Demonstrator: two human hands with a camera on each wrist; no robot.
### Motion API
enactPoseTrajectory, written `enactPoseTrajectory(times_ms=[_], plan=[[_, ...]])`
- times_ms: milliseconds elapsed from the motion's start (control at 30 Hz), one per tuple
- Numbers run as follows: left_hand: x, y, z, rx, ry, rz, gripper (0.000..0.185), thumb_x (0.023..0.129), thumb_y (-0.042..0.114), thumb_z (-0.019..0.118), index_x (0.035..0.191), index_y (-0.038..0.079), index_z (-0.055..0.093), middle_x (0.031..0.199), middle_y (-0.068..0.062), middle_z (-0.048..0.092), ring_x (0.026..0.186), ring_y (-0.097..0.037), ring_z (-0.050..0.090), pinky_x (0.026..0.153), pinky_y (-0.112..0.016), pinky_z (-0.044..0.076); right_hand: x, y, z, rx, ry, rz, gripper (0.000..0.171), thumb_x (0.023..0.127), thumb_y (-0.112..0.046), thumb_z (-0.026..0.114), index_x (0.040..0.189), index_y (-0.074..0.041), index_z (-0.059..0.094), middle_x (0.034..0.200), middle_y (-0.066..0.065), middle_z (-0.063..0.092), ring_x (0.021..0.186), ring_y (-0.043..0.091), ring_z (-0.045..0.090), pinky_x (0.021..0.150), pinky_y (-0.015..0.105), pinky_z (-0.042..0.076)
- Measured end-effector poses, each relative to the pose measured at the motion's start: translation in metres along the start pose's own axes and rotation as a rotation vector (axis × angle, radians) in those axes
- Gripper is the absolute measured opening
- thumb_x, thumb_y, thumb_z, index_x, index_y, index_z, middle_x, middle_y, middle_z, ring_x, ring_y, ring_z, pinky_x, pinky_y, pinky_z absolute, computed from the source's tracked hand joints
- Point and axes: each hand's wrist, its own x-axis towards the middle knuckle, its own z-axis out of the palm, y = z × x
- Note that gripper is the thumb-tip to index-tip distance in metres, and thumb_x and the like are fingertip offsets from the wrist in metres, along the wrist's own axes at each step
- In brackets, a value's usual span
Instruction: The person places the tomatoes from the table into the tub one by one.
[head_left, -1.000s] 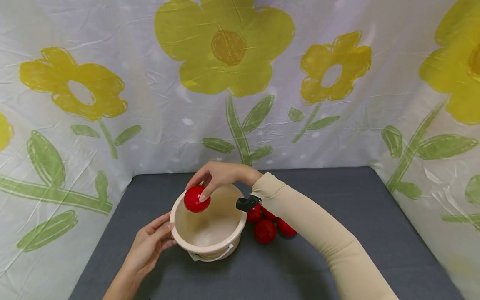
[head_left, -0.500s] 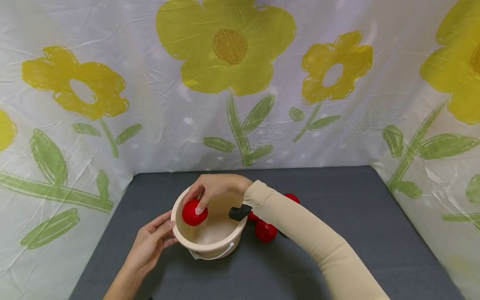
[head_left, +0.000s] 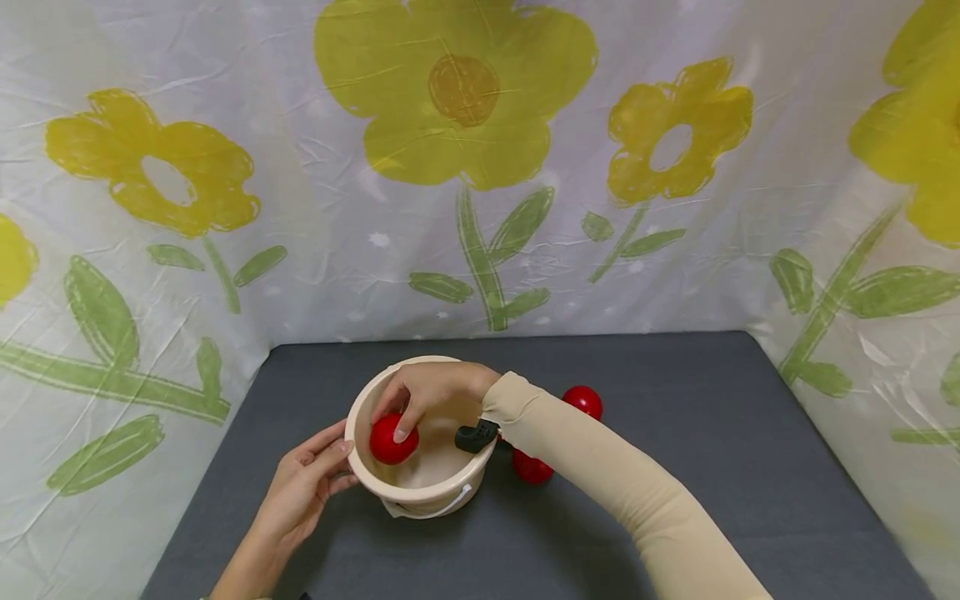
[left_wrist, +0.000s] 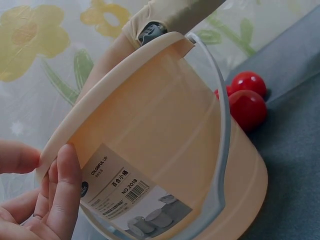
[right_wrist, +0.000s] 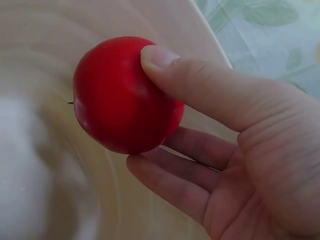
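A cream plastic bucket (head_left: 431, 505) stands upright on the dark grey tabletop. At its left side my left hand (head_left: 300, 483) grips the rim, with the thumb and fingers on either side of it in the left wrist view. My right hand (head_left: 435, 385) reaches down inside the bucket and holds a shiny red apple (head_left: 392, 440) near the left inner wall. In the right wrist view the thumb presses on the apple (right_wrist: 117, 100) from above and fingers support it from below; a short dark stem sticks out. The apple appears above the bucket's floor.
Loose red apples (head_left: 582, 402) lie on the table (head_left: 675, 400) right of the bucket, partly hidden by the right sleeve (head_left: 600, 450). The bucket's pale handle (left_wrist: 223, 125) hangs down its side. Behind the table hangs a flower-printed cloth (head_left: 337, 250).
My right hand has lowered the apple from rim height deeper into the bucket. The right forearm has shifted, uncovering an apple behind it. My left hand keeps its grip on the rim.
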Motion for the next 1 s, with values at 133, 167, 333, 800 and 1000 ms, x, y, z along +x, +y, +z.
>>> enactPoseTrajectory(times_ms=[133, 167, 333, 800, 1000], plan=[[0.001, -0.001, 0.0, 0.011, 0.005, -0.001, 0.027, 0.099, 0.009, 0.058, 0.111, 0.033, 0.064, 0.101, 0.008, 0.072, 0.077, -0.006, 0.067, 0.069, -0.023, 0.06, 0.0, 0.003, 0.002, 0.008, -0.006, -0.003, 0.043, 0.085, -0.012, 0.077, 0.126, -0.013, 0.068, 0.123, -0.001, 0.07, 0.11, 0.006, 0.064, 0.091, 0.018, 0.055], [0.0, -0.001, 0.0, 0.014, 0.007, -0.002, 0.027, 0.099, 0.009, 0.058, 0.111, 0.032, 0.064, 0.102, 0.008, 0.072, 0.078, -0.006, 0.067, 0.069, -0.023, 0.06, 0.0, 0.003, 0.003, 0.023, -0.007, -0.005, 0.043, 0.084, -0.011, 0.077, 0.126, -0.011, 0.068, 0.122, 0.0, 0.07, 0.109, 0.008, 0.065, 0.091, 0.019, 0.055], [0.0, 0.0, 0.001, 0.019, 0.02, -0.01, 0.027, 0.099, 0.009, 0.058, 0.111, 0.032, 0.064, 0.102, 0.008, 0.072, 0.078, -0.007, 0.067, 0.069, -0.023, 0.06, 0.001, 0.003, 0.005, 0.046, -0.028, -0.013, 0.043, 0.084, -0.008, 0.077, 0.125, -0.008, 0.068, 0.121, 0.004, 0.071, 0.108, 0.013, 0.067, 0.089, 0.02, 0.056], [0.0, 0.0, 0.0, 0.006, 0.012, -0.008, 0.026, 0.099, 0.009, 0.058, 0.112, 0.032, 0.064, 0.102, 0.007, 0.072, 0.078, -0.006, 0.067, 0.068, -0.023, 0.06, 0.003, 0.007, 0.008, 0.065, -0.032, 0.01, 0.038, 0.087, -0.007, 0.073, 0.124, -0.007, 0.069, 0.121, 0.007, 0.072, 0.108, 0.014, 0.067, 0.089, 0.019, 0.056], [0.001, 0.0, 0.001, 0.012, 0.008, 0.0, 0.025, 0.099, 0.01, 0.058, 0.115, 0.029, 0.063, 0.101, 0.006, 0.072, 0.079, -0.006, 0.068, 0.068, -0.023, 0.06, 0.0, 0.004, 0.011, 0.175, 0.012, 0.044, 0.038, 0.084, -0.004, 0.075, 0.121, -0.004, 0.07, 0.12, 0.012, 0.072, 0.112, 0.021, 0.066, 0.089, 0.02, 0.055]])
